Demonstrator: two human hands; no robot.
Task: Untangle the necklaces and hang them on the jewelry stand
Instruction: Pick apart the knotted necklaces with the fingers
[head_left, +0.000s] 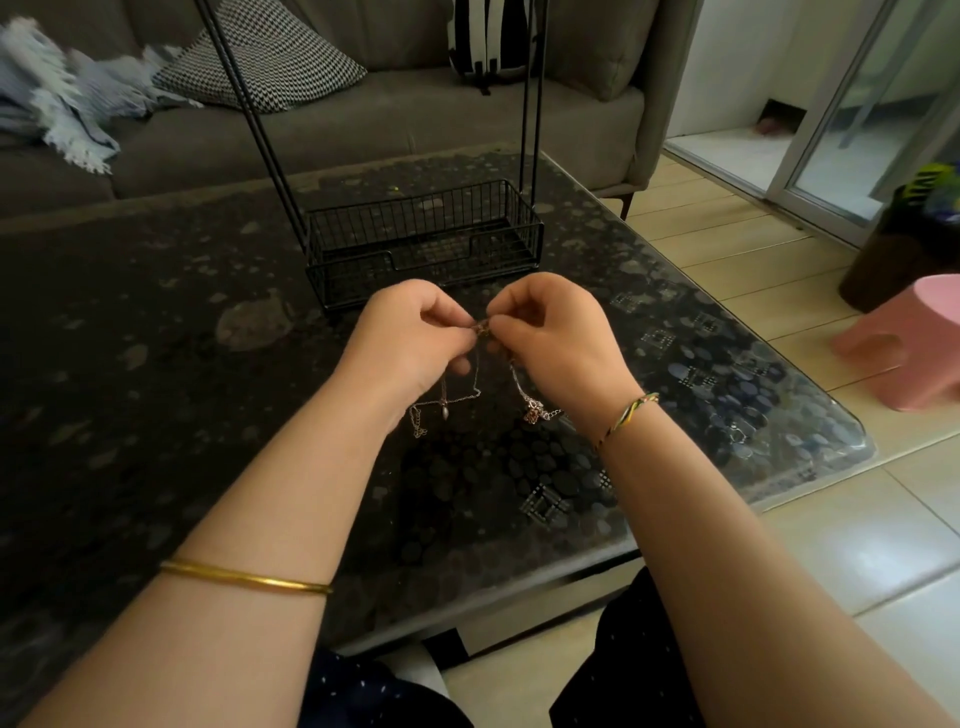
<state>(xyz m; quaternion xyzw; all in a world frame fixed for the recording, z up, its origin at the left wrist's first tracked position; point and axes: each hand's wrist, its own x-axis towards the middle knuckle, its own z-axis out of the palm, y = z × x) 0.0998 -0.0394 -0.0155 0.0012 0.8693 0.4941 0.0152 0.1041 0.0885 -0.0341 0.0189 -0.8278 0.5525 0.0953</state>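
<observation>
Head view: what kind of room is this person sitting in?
Most likely a living room at home. A grey sofa with a patterned cushion stands behind a dark coffee table, and a sliding glass door opens off the tiled floor.

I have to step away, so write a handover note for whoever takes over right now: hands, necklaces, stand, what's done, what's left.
Left hand: pinches the necklaces at their knot.
Right hand: pinches the same knot from the other side.
Necklaces: tangled, held over the table, ends dangling below the hands.
Stand: on the table behind the hands, top out of view.
Done: nothing hung that shows.
Left: free the knot, hang each necklace.
</observation>
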